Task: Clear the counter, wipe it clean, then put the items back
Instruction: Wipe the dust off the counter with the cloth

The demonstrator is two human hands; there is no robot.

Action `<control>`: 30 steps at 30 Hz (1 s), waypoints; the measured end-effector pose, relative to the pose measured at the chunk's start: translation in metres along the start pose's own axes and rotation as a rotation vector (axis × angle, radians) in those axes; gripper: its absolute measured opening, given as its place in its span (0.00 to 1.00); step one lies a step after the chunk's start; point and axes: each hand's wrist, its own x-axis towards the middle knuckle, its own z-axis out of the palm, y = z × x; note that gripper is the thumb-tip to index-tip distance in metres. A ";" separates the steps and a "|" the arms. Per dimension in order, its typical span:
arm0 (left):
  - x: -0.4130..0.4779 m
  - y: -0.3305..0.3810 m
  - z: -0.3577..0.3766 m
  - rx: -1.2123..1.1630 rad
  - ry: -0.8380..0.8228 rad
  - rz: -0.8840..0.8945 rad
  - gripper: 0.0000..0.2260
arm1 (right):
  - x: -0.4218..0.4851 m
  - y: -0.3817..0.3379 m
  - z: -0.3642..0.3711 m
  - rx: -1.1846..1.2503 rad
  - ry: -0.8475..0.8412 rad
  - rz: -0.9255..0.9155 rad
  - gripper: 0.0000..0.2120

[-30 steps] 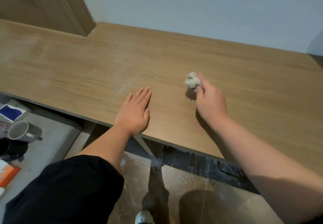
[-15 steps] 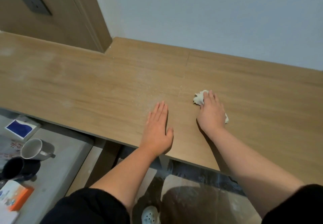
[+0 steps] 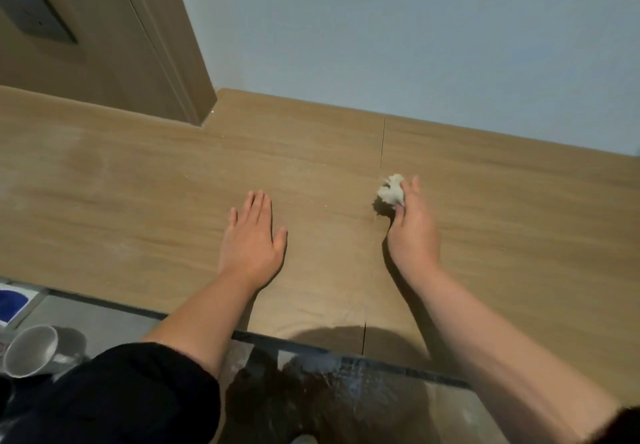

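The wooden counter (image 3: 138,208) stretches across the view, dusty with pale smears and specks on its left half. My left hand (image 3: 251,239) lies flat on it, fingers straight and together. To the right, my right hand (image 3: 412,232) pinches a crumpled white tissue wad (image 3: 390,190) between thumb and fingers, near the seam in the counter top. The wad sits just at or above the surface, casting a small shadow beneath it.
A grey mug (image 3: 33,351) lies on a lower grey surface (image 3: 97,319) at the bottom left, beside a blue-and-white packet (image 3: 12,303). A wood panel with a wall socket (image 3: 33,10) rises at the back left. A pale wall backs the counter.
My right hand went from pressing the tissue flat under its fingers to pinching it at the fingertips, slightly farther out. The left hand stayed flat. The camera moved closer.
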 end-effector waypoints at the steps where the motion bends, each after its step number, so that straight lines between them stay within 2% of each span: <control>1: 0.001 -0.001 0.002 -0.002 0.007 0.013 0.29 | 0.023 0.008 -0.003 -0.055 0.023 0.036 0.21; 4: 0.004 -0.002 0.004 0.003 0.015 0.036 0.29 | 0.075 0.022 0.001 -0.209 0.019 0.159 0.19; 8: 0.004 -0.001 0.003 0.053 -0.001 0.045 0.31 | 0.075 0.004 0.033 -0.443 -0.045 0.024 0.23; 11: 0.005 -0.001 0.002 0.063 -0.011 0.048 0.31 | 0.046 -0.012 0.044 -0.401 -0.130 -0.104 0.27; 15: 0.005 -0.001 0.000 0.045 -0.012 0.052 0.31 | -0.006 -0.029 0.044 -0.328 -0.226 -0.347 0.28; 17: 0.005 -0.001 -0.001 0.036 -0.008 0.053 0.31 | -0.020 -0.033 0.040 -0.250 -0.302 -0.404 0.26; 19: 0.005 -0.001 -0.001 0.035 -0.016 0.058 0.31 | -0.015 -0.036 0.029 -0.074 -0.359 -0.296 0.24; 21: 0.004 -0.002 -0.001 0.042 -0.019 0.062 0.31 | 0.011 -0.033 0.017 0.100 -0.243 -0.083 0.22; 23: 0.005 -0.002 0.001 0.045 -0.013 0.063 0.30 | 0.056 -0.020 0.008 0.124 -0.062 0.092 0.21; 25: 0.005 -0.002 0.002 0.033 -0.008 0.065 0.30 | 0.098 -0.004 0.005 0.046 -0.038 0.203 0.19; 27: 0.007 -0.002 0.002 0.015 -0.007 0.060 0.30 | 0.123 0.001 0.013 -0.073 -0.093 0.207 0.20; 30: 0.009 -0.003 0.000 0.011 -0.014 0.063 0.30 | 0.137 -0.021 0.039 -0.249 -0.136 0.004 0.21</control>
